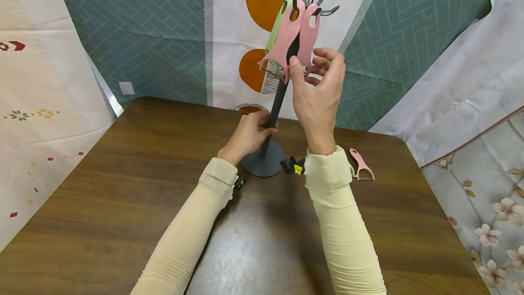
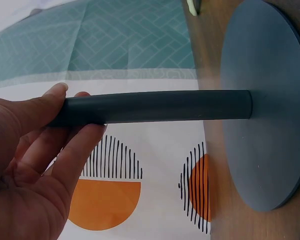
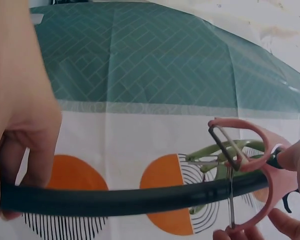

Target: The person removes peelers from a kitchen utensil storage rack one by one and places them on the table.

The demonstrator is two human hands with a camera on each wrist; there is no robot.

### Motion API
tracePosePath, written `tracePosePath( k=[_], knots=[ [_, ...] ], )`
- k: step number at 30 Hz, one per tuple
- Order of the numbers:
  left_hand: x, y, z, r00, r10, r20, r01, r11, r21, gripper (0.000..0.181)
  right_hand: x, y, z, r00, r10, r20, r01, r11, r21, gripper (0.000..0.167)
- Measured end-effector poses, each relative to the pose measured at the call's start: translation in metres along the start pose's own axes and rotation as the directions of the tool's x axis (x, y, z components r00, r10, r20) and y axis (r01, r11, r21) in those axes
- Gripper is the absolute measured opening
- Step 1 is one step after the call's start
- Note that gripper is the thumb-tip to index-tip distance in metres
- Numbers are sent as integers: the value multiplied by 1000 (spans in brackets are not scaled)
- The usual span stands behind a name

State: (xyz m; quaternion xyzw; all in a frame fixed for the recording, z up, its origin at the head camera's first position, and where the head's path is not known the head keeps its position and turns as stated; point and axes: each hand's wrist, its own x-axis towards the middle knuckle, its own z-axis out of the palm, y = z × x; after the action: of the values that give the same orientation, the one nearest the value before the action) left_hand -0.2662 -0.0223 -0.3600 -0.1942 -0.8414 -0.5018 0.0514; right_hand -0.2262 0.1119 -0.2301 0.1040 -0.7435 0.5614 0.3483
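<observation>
My left hand (image 1: 250, 133) grips the dark pole (image 2: 160, 106) of an upright stand whose round base (image 2: 265, 110) rests on the table. Two pink peelers (image 1: 289, 28) and a green peeler (image 1: 275, 35) hang by their handle holes on the hooks at the stand's top. Around the blade end of the right-hand pink peeler (image 1: 308, 35), the fingers and thumb of my right hand (image 1: 321, 90) are curled. In the right wrist view, fingertips touch a pink peeler (image 3: 270, 200) near its blade; part of the grip is out of frame.
Another pink peeler (image 1: 360, 163) lies on the brown table (image 1: 163, 167), right of my right sleeve. A green piece shows beside that sleeve, mostly hidden. Bare dark hooks (image 1: 329, 11) stick out at the stand's top right. A patterned cloth (image 1: 163, 35) hangs behind the table.
</observation>
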Motion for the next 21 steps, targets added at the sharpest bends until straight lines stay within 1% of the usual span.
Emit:
tracePosePath(
  k=[3, 7, 17, 21],
  knots=[
    [-1, -1, 0, 1000, -1, 1, 1, 1000, 3, 18, 0, 0, 3, 1000, 12, -3, -12, 1000, -6, 50],
    [-1, -1, 0, 1000, 1, -2, -1, 1000, 8, 19, 0, -1, 4, 1000, 8, -9, -8, 1000, -19, 49],
    [0, 0, 1, 1000, -7, 4, 7, 1000, 14, 22, -2, 0, 6, 995, -5, -102, -4, 995, -95, 45],
    [-1, -1, 1, 1000, -13, 5, 13, 1000, 12, 24, -5, 2, 7, 994, -33, -108, 23, 996, -91, 46]
  ],
)
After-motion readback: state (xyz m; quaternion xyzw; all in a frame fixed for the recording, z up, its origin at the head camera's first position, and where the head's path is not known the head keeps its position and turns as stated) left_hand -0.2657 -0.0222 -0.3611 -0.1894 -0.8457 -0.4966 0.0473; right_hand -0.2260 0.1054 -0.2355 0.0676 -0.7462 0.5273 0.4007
